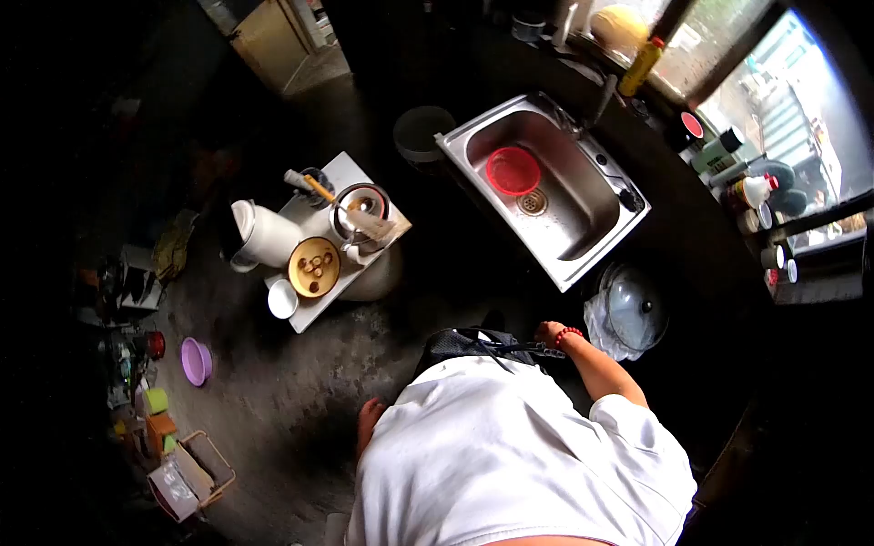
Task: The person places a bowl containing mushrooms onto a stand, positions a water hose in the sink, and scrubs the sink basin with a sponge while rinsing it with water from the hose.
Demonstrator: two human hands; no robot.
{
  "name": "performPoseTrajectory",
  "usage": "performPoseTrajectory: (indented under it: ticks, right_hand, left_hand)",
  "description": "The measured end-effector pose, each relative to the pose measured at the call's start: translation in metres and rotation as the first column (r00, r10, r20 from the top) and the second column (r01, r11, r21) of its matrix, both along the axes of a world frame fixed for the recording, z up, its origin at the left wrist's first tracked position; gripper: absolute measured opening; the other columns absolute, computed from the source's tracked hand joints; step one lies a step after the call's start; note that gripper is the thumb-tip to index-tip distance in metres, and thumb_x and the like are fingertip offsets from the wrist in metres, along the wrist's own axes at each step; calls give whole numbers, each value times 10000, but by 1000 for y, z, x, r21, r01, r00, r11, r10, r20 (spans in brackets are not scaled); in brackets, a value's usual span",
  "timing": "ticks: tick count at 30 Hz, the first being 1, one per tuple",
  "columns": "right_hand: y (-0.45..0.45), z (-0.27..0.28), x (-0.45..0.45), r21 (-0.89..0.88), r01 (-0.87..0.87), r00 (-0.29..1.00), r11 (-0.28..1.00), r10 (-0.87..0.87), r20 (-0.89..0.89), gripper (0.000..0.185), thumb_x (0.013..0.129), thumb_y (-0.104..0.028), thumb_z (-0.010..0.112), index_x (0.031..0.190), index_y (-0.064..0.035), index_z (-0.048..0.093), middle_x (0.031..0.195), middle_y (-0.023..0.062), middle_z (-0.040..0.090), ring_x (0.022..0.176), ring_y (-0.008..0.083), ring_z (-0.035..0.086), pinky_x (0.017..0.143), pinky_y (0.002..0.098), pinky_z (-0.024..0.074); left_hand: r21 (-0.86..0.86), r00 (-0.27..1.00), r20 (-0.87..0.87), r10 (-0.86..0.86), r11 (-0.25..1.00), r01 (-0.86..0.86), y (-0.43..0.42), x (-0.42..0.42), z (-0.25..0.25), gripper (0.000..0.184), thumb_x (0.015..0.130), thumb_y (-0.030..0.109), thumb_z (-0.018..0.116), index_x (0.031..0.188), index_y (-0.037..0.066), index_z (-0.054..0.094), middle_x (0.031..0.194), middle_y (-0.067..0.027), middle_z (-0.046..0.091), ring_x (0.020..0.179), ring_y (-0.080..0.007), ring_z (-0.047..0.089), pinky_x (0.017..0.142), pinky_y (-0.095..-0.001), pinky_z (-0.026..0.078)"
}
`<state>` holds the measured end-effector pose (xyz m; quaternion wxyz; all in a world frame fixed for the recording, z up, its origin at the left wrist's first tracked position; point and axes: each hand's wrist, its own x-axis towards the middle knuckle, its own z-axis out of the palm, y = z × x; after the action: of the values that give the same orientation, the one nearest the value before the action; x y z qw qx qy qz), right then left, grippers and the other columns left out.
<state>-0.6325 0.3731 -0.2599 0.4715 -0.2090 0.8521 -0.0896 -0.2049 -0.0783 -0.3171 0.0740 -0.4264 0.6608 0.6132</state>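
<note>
My right hand (550, 334), with a red bead bracelet (569, 334) on its wrist, is in front of my waist on the right. Its fingers look curled, close to a dark strap (533, 348); what they hold, if anything, is hidden. My left hand (369, 419) hangs beside my left hip, partly covered by my white shirt (510, 446), and its fingers are hard to make out. To the right of my right hand lies a glass pot lid (636, 309) with a dark knob, on clear plastic.
Ahead is a steel sink (583, 214) holding a red basin (513, 171). Left of it, a small table (312, 314) bears a yellow dish (314, 267), a white jug (270, 236) and bowls. A purple basin (196, 361) stands on the floor; bottles (751, 191) line the windowsill.
</note>
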Motion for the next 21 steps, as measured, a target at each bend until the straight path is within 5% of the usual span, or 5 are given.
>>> performPoseTrajectory:
  ticks: [5,10,16,21]
  right_hand:
    - [16,6,-2,45,32,999,998,-31,-5,286,817,-304,558,980,-108,687,991,148,665,941,303,633,813,392,502]
    - [43,25,-12,60,241,966,969,-246,78,280,812,-304,553,948,-103,693,942,130,679,901,292,644,772,392,506]
    - [76,28,-25,63,94,995,994,-96,27,302,826,-306,536,913,-62,690,872,146,679,785,283,656,718,389,503]
    - [95,28,-24,121,350,926,929,-363,105,327,839,-309,530,944,-37,677,880,155,679,796,280,658,734,401,495]
  left_hand:
    - [186,987,-16,162,970,-156,13,-73,100,413,877,102,553,1267,-4,470,989,-94,620,904,-159,583,799,-285,472]
    - [140,991,52,127,981,-133,17,-119,112,422,876,81,541,1283,2,459,942,-82,627,866,-157,589,781,-279,479]
    - [139,996,83,35,989,-46,25,-163,103,408,878,88,541,1272,5,473,990,-111,636,884,-172,599,803,-296,487]
    - [74,997,65,-48,996,43,42,-190,116,382,877,78,540,1248,0,493,974,-102,635,872,-163,598,795,-285,486]
